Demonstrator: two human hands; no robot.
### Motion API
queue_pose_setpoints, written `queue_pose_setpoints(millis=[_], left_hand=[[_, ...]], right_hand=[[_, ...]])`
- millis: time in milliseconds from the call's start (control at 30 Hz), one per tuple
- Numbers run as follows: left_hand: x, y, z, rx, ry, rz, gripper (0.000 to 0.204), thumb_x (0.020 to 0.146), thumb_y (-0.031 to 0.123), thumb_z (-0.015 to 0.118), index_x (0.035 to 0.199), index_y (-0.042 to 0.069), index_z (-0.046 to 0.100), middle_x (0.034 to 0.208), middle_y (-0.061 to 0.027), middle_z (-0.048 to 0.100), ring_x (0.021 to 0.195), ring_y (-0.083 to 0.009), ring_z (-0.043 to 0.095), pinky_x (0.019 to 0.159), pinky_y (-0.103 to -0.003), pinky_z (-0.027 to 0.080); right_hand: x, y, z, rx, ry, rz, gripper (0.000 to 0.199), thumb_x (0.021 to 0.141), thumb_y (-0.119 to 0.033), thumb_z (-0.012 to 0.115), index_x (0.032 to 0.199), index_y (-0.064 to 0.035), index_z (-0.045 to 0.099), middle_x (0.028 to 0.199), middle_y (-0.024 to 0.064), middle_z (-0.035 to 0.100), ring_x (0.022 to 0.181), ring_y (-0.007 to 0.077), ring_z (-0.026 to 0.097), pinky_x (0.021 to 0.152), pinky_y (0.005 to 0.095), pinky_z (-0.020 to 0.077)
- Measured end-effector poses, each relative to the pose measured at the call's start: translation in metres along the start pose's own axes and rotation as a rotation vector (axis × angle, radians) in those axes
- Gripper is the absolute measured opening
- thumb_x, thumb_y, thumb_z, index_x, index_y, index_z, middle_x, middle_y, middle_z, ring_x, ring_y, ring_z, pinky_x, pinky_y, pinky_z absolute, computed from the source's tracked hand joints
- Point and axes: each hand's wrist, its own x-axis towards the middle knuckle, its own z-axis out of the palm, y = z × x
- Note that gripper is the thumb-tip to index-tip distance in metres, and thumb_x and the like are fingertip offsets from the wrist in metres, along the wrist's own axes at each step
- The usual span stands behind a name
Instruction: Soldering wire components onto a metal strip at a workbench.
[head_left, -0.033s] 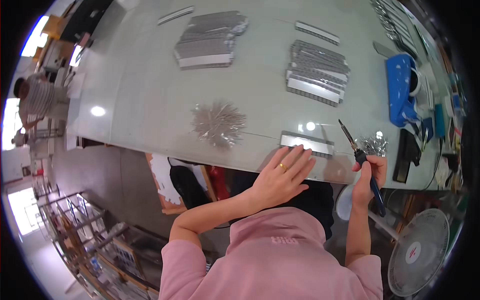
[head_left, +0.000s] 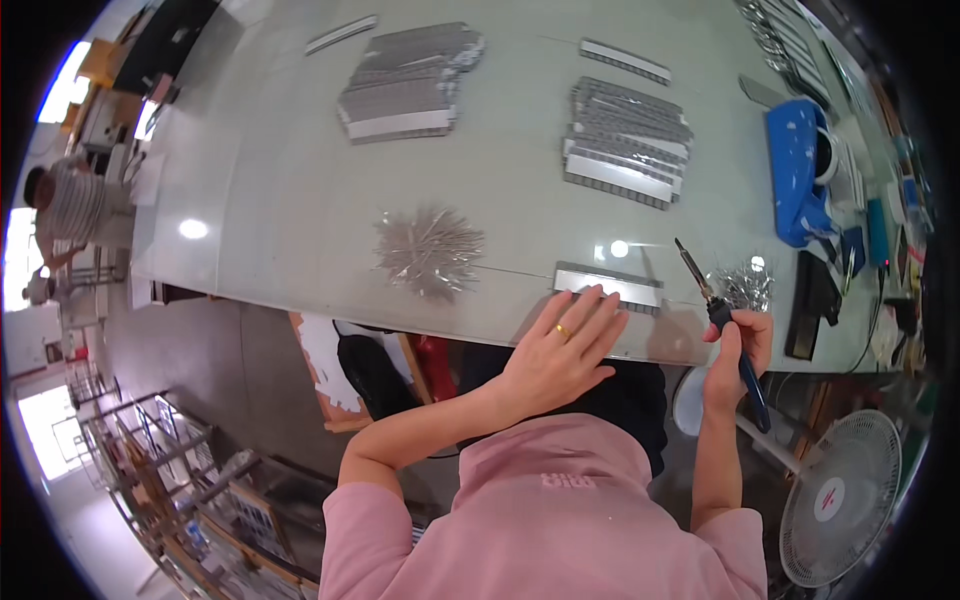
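Near the table's front edge lies a flat strip point(head_left: 625, 287), white along its middle with grey ribbed edges. My left hand point(head_left: 560, 350), a ring on one finger, rests fingertips on it with the fingers stretched out, covering part of its near edge. My right hand point(head_left: 738, 360) is wrapped round the dark blue handle of a soldering iron point(head_left: 722, 312), its metal tip pointing up and left, apart from the strip. A thin wire point(head_left: 515, 271) runs left from the strip toward a loose heap of thin silvery leads point(head_left: 428, 250). Another silvery heap point(head_left: 748, 285) lies beside the iron.
Two stacks of similar strips, a left stack point(head_left: 402, 85) and a right stack point(head_left: 628, 140), lie farther back. A blue holder point(head_left: 793, 175) and a black box point(head_left: 812, 305) stand at right. A fan point(head_left: 840, 500) is at lower right; a person point(head_left: 80, 205) is far left.
The whole view has shifted slightly, so the things on the table appear a little to the left. My hands keep the same pose on the strip and the soldering iron.
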Motion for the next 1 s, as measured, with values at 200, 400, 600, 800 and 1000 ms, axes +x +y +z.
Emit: queue_pose_setpoints(millis=[200, 400, 600, 800, 1000], left_hand=[[0.018, 0.004, 0.014, 0.038, -0.109, -0.055, 0.083, 0.074, 0.05, 0.072, 0.137, 0.002, 0.047, 0.147, -0.0156, 0.038, 0.138, -0.0335, 0.032, 0.11, -0.052, 0.029], [0.021, 0.005, 0.014, 0.077, -0.186, -0.107, 0.089, 0.071, 0.057, 0.072, 0.136, 0.0, 0.048, 0.146, -0.0157, 0.041, 0.139, -0.0329, 0.033, 0.111, -0.053, 0.026], [0.018, 0.005, 0.016, 0.16, -0.133, -0.05, 0.079, 0.072, 0.056, 0.072, 0.129, 0.003, 0.056, 0.139, -0.0124, 0.05, 0.135, -0.0291, 0.04, 0.109, -0.052, 0.03], [0.004, -0.001, 0.019, 0.143, -0.002, 0.282, 0.039, 0.084, 0.022, 0.061, 0.118, 0.005, 0.063, 0.127, -0.0095, 0.06, 0.125, -0.0259, 0.052, 0.1, -0.045, 0.041], [0.034, 0.004, -0.017, -0.023, 0.007, 0.259, 0.032, 0.078, 0.01, 0.058, 0.109, 0.005, 0.067, 0.111, -0.008, 0.067, 0.104, -0.0211, 0.063, 0.096, -0.04, 0.047]], right_hand=[[-0.01, 0.013, -0.028, -0.052, 0.13, 0.03, 0.009, 0.088, -0.004, 0.052, 0.097, -0.0016, 0.051, 0.081, 0.007, 0.056, 0.065, 0.0133, 0.056, 0.064, 0.0251, 0.0453], [-0.011, 0.019, -0.033, 0.037, 0.101, 0.032, 0.013, 0.088, -0.002, 0.055, 0.101, -0.0016, 0.051, 0.081, 0.0079, 0.059, 0.066, 0.0117, 0.059, 0.064, 0.0238, 0.0479], [-0.01, 0.025, -0.041, 0.044, 0.145, 0.044, 0.011, 0.087, -0.001, 0.054, 0.098, -0.0012, 0.051, 0.083, 0.0074, 0.058, 0.065, 0.0127, 0.059, 0.063, 0.0243, 0.0479], [-0.002, 0.026, -0.053, -0.016, 0.21, 0.025, 0.011, 0.086, -0.001, 0.053, 0.097, -0.0012, 0.051, 0.081, 0.0075, 0.057, 0.065, 0.0127, 0.057, 0.064, 0.0248, 0.0464], [0.004, 0.04, -0.064, -0.086, 0.345, -0.003, 0.008, 0.091, -0.009, 0.052, 0.096, -0.0037, 0.051, 0.078, 0.006, 0.054, 0.066, 0.0129, 0.053, 0.065, 0.0265, 0.0433]])
